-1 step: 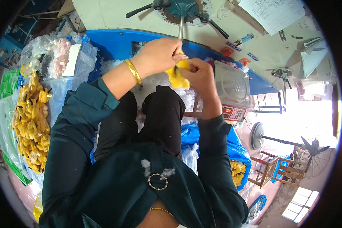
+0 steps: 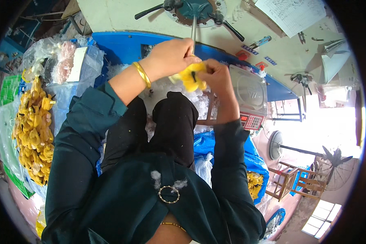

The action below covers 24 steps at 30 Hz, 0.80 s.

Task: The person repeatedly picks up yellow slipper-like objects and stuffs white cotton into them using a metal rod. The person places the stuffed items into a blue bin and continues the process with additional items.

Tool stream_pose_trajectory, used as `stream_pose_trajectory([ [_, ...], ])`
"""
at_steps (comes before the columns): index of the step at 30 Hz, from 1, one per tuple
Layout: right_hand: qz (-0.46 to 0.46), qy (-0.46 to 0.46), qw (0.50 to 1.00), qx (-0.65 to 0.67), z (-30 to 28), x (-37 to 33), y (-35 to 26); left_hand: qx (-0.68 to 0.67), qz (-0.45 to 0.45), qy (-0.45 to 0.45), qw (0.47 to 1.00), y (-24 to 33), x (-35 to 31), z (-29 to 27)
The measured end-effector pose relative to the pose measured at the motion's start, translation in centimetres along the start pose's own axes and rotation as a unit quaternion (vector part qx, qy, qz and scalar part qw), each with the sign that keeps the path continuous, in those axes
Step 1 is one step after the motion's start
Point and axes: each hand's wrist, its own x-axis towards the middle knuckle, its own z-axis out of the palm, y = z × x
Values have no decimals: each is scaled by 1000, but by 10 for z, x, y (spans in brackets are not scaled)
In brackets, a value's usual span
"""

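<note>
A small yellow plush piece [image 2: 190, 78] with a black strip on it hangs at the end of a thin metal tube [image 2: 194, 30]. The tube juts toward me from a green machine fitting [image 2: 196, 9]. My left hand [image 2: 171, 57], with a gold bangle at the wrist, pinches the plush's upper edge by the tube tip. From the other side, the closed fingers of my right hand [image 2: 218, 77] grip the plush near the black strip. Whether the tube end sits inside the plush is hidden by my fingers.
A heap of yellow plush pieces [image 2: 33, 134] lies at left on plastic. White fluffy filling [image 2: 166, 87] spreads beyond my knees. At right stand a scale [image 2: 248, 91] and a blue bag [image 2: 259, 164] holding yellow pieces. Black-handled levers [image 2: 227, 29] flank the fitting.
The yellow plush has turned, so its black strip faces me more. My right hand has shifted slightly with it; my left hand stays near the tube tip.
</note>
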Motion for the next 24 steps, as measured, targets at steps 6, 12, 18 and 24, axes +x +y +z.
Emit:
stream_pose_trajectory([
  [6,-176,179,966,-56,20,23,-9,-3,-42,-6,999,-17,4,3],
  [12,-249,297,887,-250,79,-51,-23,-58,-59,-35,996,-23,5,6],
  [18,-189,380,857,-294,90,-13,-36,-71,-25,-21,997,-33,5,6],
  [24,-102,325,900,-272,92,-22,-46,-73,-88,-51,992,-28,5,4],
])
